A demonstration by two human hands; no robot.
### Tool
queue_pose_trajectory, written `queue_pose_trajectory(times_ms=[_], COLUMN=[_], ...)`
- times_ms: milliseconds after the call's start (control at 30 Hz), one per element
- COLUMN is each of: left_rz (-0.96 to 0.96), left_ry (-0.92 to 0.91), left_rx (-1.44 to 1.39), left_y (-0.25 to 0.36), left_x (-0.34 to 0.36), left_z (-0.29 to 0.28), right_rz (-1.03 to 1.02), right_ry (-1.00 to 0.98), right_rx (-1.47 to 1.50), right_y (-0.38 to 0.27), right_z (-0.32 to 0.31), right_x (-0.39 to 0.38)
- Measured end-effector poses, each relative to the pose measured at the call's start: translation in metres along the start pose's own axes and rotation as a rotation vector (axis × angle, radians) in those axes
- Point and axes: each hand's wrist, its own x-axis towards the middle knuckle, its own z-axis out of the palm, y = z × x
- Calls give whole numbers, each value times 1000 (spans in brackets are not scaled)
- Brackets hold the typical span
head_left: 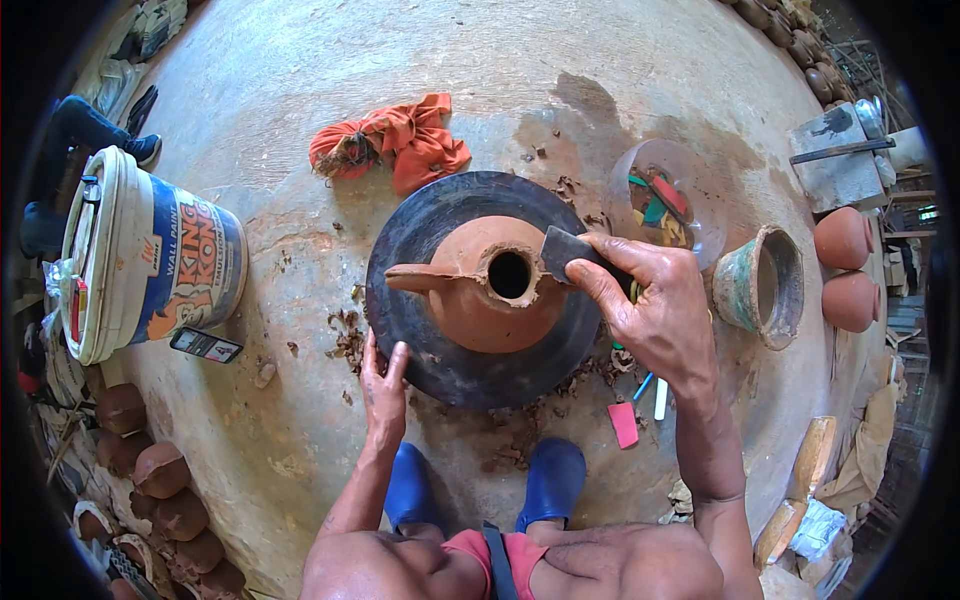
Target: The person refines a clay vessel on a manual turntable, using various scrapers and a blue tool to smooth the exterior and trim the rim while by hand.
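Observation:
A terracotta pot (490,315) with a narrow open neck and a handle sticking out leftward stands on a round dark turntable (410,350) in the middle of the view. My left hand (384,385) grips the turntable's lower-left edge with thumb and fingers. My right hand (650,300) is shut on a flat dark scraper (558,250), held against the right side of the pot's neck. Clay shavings lie around the turntable. Just right of it are a translucent bowl (668,155) of coloured pieces and a crusted greenish container (740,295).
An orange cloth (420,140) lies beyond the turntable. At left stand a lidded paint bucket (150,260), a phone (205,345) and several pots (160,468); another person's leg (95,135) is behind the bucket. Two small pots (840,240) sit at right. A pink piece (622,425) lies nearby.

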Motion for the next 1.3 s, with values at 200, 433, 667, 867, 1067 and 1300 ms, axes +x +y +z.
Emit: queue_pose_trajectory(times_ms=[200,433,667,867,1067,1300], left_rz=[-50,-276,-202,-259,-318,-558], left_ry=[-20,-185,-19,-94,-175,-445], left_rx=[-4,-92,-125,-134,-204,-88], left_y=[-17,-26,-16,-33,-31,-33], left_x=[-6,-32,3,-7,-36,-47], left_z=[-4,-2,-5,-11,-2,2], right_rz=[-11,-29,-2,5,13,33], right_ry=[70,97,74,44,56,57], right_rx=[-23,-21,30,24,12,8], right_y=[-2,-5,-4,-13,-11,-9], right_z=[5,7,5,6,4,7], right_x=[-6,-3,-4,-2,-6,-4])
